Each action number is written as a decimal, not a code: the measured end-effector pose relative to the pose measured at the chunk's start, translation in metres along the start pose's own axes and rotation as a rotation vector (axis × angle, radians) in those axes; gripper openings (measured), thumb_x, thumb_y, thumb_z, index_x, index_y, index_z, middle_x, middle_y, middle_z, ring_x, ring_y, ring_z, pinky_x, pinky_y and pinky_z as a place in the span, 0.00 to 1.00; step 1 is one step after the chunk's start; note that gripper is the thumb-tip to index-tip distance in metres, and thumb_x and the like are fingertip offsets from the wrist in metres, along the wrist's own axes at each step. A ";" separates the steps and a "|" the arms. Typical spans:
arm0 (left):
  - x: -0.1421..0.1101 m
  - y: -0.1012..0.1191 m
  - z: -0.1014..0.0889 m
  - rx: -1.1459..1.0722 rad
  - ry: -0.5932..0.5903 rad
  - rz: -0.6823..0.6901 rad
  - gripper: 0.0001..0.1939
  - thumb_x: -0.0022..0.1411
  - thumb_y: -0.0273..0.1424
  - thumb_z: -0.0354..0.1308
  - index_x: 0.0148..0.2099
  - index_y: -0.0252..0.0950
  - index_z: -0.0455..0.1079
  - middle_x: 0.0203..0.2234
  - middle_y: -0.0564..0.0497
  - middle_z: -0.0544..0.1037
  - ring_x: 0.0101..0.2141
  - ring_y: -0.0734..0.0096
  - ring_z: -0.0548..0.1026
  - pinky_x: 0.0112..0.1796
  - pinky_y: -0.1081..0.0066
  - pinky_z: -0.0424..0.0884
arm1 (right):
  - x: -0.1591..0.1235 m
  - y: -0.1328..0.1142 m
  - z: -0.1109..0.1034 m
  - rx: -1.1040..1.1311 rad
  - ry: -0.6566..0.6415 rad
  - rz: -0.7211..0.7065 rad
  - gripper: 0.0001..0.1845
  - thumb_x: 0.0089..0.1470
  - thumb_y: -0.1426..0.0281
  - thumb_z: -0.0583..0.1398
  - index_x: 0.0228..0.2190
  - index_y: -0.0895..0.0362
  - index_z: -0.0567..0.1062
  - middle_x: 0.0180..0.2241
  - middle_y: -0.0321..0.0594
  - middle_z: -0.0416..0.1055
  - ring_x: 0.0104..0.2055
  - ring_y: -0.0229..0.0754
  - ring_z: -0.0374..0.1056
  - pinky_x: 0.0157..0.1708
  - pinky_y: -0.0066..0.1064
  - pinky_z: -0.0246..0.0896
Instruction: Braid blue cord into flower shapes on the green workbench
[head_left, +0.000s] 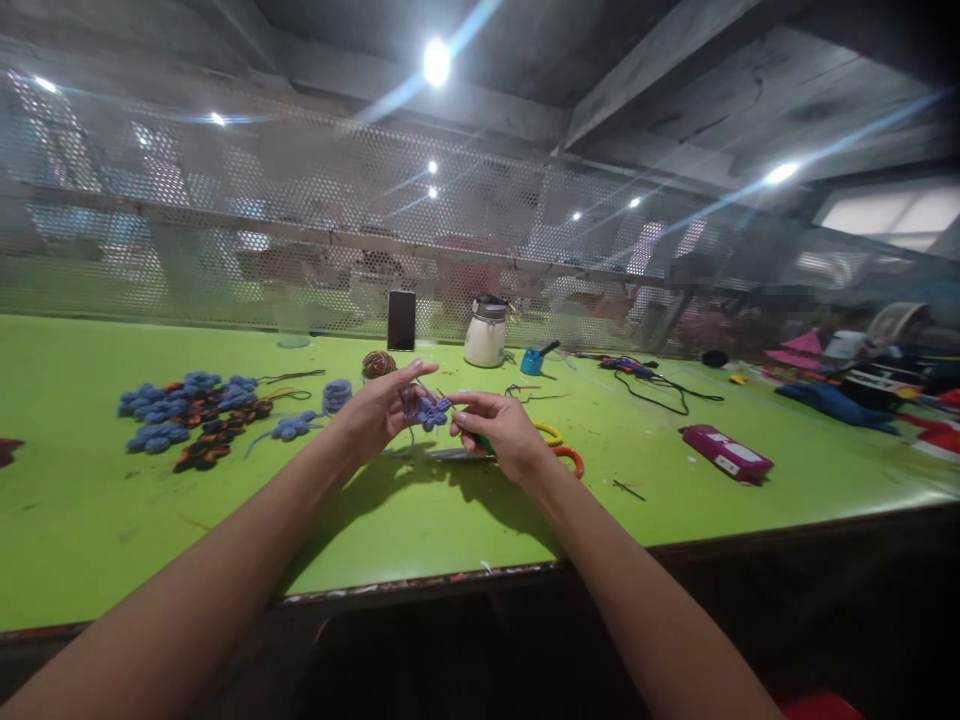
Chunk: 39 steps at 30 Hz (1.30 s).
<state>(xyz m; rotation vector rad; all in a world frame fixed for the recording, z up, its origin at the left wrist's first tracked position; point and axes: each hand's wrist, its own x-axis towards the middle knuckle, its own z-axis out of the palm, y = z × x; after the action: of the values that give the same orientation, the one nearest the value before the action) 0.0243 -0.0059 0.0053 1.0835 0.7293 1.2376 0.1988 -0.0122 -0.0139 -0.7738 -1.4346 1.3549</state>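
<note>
Between the fingers of my left hand [377, 412] is a small blue-purple crochet flower [433, 413], and a strand of yarn runs up over the raised index finger. My right hand [501, 430] grips a crochet hook with a green handle [484, 444], its tip up against the flower. On the table below lie scissors [571, 460] with orange and yellow handles, partly hidden by my right hand. A blue yarn ball [337, 396] and a multicoloured yarn ball [379, 365] sit just beyond my left hand. Left of it rests a finished-looking blue flower [292, 426] with a loose tail.
Several blue and dark-orange crochet flowers [202, 412] are heaped on the green table [360, 560] at left. Behind stand a phone [401, 321], a white jug [485, 335] and a blue pot [532, 361]. A corded tool [634, 370] and a magenta packet [726, 453] lie at right.
</note>
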 end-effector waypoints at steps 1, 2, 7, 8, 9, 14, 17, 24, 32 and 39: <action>0.000 0.000 0.000 -0.002 0.003 -0.001 0.23 0.57 0.39 0.57 0.52 0.31 0.67 0.25 0.49 0.75 0.27 0.74 0.73 0.30 0.75 0.69 | 0.000 0.000 0.000 0.006 -0.003 -0.002 0.21 0.37 0.67 0.67 0.37 0.61 0.76 0.19 0.35 0.70 0.15 0.30 0.59 0.14 0.21 0.48; 0.000 0.000 0.000 -0.002 0.003 -0.001 0.23 0.57 0.39 0.57 0.51 0.31 0.68 0.25 0.49 0.74 0.27 0.74 0.72 0.30 0.75 0.69 | 0.000 0.000 0.000 0.009 -0.005 -0.003 0.21 0.37 0.67 0.67 0.37 0.61 0.76 0.19 0.35 0.70 0.15 0.30 0.60 0.14 0.21 0.48; 0.000 -0.002 -0.002 0.031 -0.025 0.037 0.24 0.55 0.38 0.59 0.51 0.31 0.68 0.26 0.50 0.75 0.29 0.74 0.73 0.32 0.75 0.68 | 0.000 0.001 0.000 0.007 -0.011 -0.009 0.21 0.38 0.67 0.67 0.37 0.61 0.76 0.19 0.35 0.70 0.16 0.30 0.60 0.14 0.22 0.48; 0.000 -0.002 -0.002 0.040 -0.030 0.041 0.23 0.54 0.37 0.60 0.51 0.32 0.67 0.26 0.50 0.75 0.29 0.74 0.73 0.32 0.75 0.68 | 0.000 0.001 0.000 0.008 -0.013 -0.011 0.21 0.38 0.67 0.67 0.37 0.61 0.76 0.20 0.35 0.70 0.16 0.30 0.60 0.14 0.22 0.48; 0.000 -0.003 -0.003 0.049 -0.037 0.040 0.24 0.54 0.35 0.61 0.52 0.32 0.67 0.27 0.50 0.75 0.30 0.74 0.73 0.33 0.75 0.68 | 0.000 0.001 0.000 0.012 -0.015 -0.012 0.21 0.38 0.67 0.67 0.37 0.61 0.76 0.20 0.35 0.70 0.16 0.30 0.60 0.14 0.22 0.48; 0.000 -0.004 -0.004 0.084 -0.101 0.058 0.34 0.47 0.21 0.64 0.57 0.31 0.61 0.26 0.52 0.75 0.29 0.74 0.73 0.35 0.74 0.68 | 0.001 0.002 0.000 0.036 -0.024 -0.016 0.21 0.38 0.67 0.67 0.38 0.61 0.76 0.20 0.36 0.71 0.16 0.30 0.61 0.14 0.21 0.49; 0.000 -0.005 -0.003 0.081 -0.115 0.064 0.37 0.45 0.17 0.64 0.58 0.29 0.58 0.24 0.52 0.75 0.28 0.74 0.73 0.35 0.73 0.68 | 0.001 0.003 0.000 0.044 -0.025 -0.005 0.21 0.38 0.68 0.67 0.38 0.62 0.76 0.20 0.36 0.71 0.16 0.30 0.61 0.14 0.21 0.49; 0.000 -0.004 -0.005 0.102 -0.135 0.026 0.42 0.45 0.16 0.64 0.62 0.32 0.53 0.24 0.52 0.75 0.28 0.74 0.73 0.34 0.72 0.68 | 0.002 0.003 -0.002 0.052 -0.059 0.024 0.22 0.39 0.70 0.67 0.39 0.62 0.76 0.22 0.38 0.72 0.17 0.30 0.62 0.15 0.21 0.49; -0.001 -0.005 -0.006 0.115 -0.139 -0.010 0.44 0.45 0.15 0.63 0.63 0.34 0.50 0.23 0.52 0.75 0.26 0.74 0.74 0.34 0.72 0.68 | 0.001 0.000 -0.001 -0.008 -0.022 0.050 0.20 0.41 0.72 0.64 0.41 0.61 0.76 0.20 0.36 0.71 0.16 0.30 0.61 0.14 0.21 0.49; -0.001 -0.004 -0.006 0.131 -0.145 -0.030 0.45 0.45 0.16 0.64 0.63 0.33 0.49 0.21 0.52 0.75 0.26 0.74 0.73 0.33 0.73 0.67 | -0.001 -0.004 0.002 -0.083 0.033 0.070 0.18 0.44 0.76 0.62 0.41 0.60 0.76 0.18 0.34 0.69 0.14 0.28 0.59 0.13 0.20 0.50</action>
<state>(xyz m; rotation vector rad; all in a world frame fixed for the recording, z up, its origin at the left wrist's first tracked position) 0.0202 -0.0048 -0.0009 1.2513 0.7203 1.0860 0.1978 -0.0145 -0.0097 -0.9040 -1.4573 1.3363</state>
